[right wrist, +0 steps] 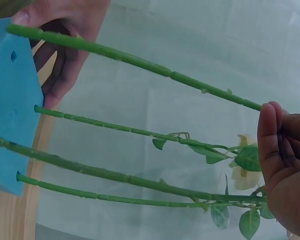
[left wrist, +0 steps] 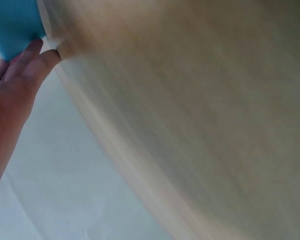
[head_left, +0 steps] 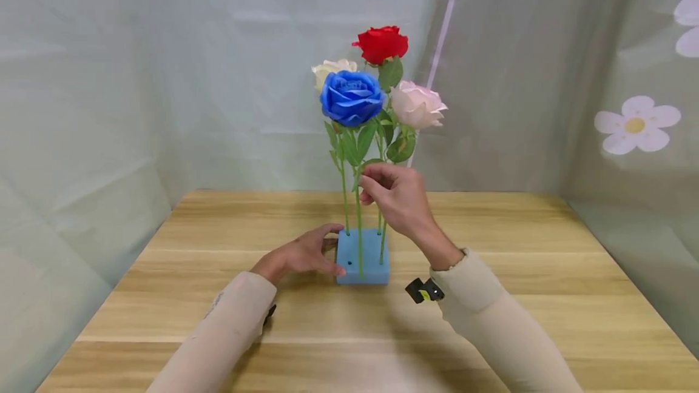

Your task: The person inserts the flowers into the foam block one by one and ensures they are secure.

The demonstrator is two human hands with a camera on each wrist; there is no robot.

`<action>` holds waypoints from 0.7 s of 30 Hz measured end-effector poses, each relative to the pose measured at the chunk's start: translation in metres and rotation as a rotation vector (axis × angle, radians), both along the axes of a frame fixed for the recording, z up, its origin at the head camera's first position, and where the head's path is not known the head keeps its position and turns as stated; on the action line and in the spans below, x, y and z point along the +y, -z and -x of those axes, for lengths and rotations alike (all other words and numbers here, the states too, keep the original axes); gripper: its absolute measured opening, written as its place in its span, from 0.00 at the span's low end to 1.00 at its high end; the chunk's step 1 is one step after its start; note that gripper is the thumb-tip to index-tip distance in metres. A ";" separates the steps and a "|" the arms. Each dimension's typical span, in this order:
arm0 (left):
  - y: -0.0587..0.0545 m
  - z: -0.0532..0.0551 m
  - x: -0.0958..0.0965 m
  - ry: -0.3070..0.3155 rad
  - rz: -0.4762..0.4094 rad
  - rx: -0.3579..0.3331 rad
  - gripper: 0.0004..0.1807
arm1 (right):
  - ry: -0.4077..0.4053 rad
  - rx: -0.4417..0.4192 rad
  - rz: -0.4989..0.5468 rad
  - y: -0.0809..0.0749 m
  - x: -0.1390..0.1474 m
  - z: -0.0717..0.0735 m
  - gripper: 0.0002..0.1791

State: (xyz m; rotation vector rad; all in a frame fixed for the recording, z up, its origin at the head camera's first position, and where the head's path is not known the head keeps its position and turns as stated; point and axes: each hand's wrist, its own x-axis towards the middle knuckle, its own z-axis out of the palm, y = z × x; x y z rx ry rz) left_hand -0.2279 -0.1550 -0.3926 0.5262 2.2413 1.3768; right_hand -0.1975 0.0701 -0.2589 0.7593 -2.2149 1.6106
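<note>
A light blue block (head_left: 363, 278) stands on the table with flower stems rising from holes in its top. My left hand (head_left: 307, 252) grips its left side, thumb at the front corner and fingers at the back one. The right hand (head_left: 397, 196) pinches the green stem of a blue rose (head_left: 352, 99) high up, below the leaves. The lower end of that stem (right wrist: 105, 51) is at the block's edge, beside an unfilled hole (right wrist: 13, 56). A red rose (head_left: 382, 45), a pale pink rose (head_left: 418, 105) and a cream rose (head_left: 330, 71), partly hidden, stand in the block.
The wooden table (head_left: 164, 314) runs back to a pale cloth curtain (head_left: 246, 77). More cloth, printed with white flowers (head_left: 636, 126), hangs on the right. A small black device (head_left: 425, 290) sits at the right cuff.
</note>
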 end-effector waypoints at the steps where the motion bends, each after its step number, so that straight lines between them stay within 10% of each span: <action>1: 0.000 0.000 0.000 0.000 -0.004 -0.006 0.53 | 0.001 -0.001 0.001 0.000 -0.001 0.000 0.05; 21: -0.002 -0.010 0.001 0.006 -0.013 -0.019 0.52 | 0.074 0.022 0.022 0.016 -0.021 0.004 0.06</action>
